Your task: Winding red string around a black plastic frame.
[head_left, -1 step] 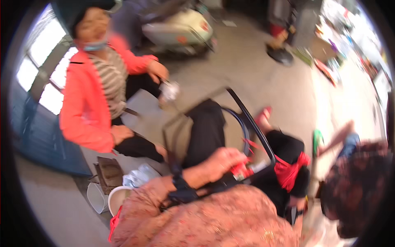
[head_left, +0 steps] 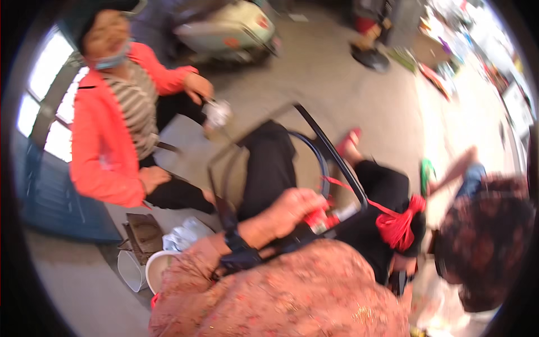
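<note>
Over my lap, my left hand (head_left: 293, 209) curls its fingers beside a bright red patch (head_left: 318, 219); blur hides what they grip. A black rectangular frame (head_left: 315, 130) stands tilted around that hand, with a dark round hoop (head_left: 321, 158) inside it. From the hoop's side a thin red cord (head_left: 353, 188) runs across the frame's edge to a knotted bundle of red cord (head_left: 402, 224) on my right knee. Below the bundle shows part of my right hand (head_left: 402, 263), its fingers hidden against the dark trousers.
Across from me at left sits a person in a coral jacket (head_left: 101, 143), one hand near a whitish wad (head_left: 217, 113). Buckets (head_left: 159, 269) and a brown bag (head_left: 145, 231) stand at my left. Another person's dark-haired head (head_left: 484, 241) is close at right. A scooter (head_left: 227, 35) stands behind.
The whole view has shifted slightly, so everything sits a little further left and up. The red cord bundle shows more sharply now. My hands keep about the same places.
</note>
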{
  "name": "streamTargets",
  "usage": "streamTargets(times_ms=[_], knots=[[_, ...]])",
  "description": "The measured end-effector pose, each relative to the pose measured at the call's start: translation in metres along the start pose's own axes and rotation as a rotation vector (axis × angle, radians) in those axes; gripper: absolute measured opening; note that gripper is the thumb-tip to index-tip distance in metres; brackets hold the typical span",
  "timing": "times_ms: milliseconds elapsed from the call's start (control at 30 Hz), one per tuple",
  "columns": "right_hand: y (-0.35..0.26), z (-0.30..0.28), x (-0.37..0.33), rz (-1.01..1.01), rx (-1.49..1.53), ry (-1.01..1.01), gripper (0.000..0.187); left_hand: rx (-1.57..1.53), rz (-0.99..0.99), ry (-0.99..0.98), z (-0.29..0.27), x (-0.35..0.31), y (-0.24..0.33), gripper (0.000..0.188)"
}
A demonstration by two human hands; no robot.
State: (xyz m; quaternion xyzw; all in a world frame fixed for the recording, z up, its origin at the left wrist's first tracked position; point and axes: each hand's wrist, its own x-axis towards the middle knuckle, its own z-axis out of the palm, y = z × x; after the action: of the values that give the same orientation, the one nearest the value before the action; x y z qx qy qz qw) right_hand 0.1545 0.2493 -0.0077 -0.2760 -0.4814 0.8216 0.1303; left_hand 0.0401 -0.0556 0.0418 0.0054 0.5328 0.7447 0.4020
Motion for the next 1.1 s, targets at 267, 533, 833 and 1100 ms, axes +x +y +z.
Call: streamTargets(times_ms=[267, 533, 833, 1100], knots=[[-0.039, -0.083, -0.012, 0.230, 1.000, -0.521, 0.021, -0.228, -0.004, -0.145, -0.006, 0.016, -0.024, 0.024], [-0.026, -0.050, 0.013, -0.382, -0.635, -0.014, 0.035, -0.227, -0.015, -0.113, -0.001, 0.018, -0.017, 0.015], [0.024, 0.130, 0.054, -0.339, -0.419, -0.170, 0.036, -0.273, -0.201, -0.228, 0.009, 0.020, -0.020, 0.014], [0.035, 0.100, 0.029, 0.433, 0.074, -0.850, 0.041, -0.359, -0.178, -0.240, 0.006, 0.018, -0.024, 0.020]])
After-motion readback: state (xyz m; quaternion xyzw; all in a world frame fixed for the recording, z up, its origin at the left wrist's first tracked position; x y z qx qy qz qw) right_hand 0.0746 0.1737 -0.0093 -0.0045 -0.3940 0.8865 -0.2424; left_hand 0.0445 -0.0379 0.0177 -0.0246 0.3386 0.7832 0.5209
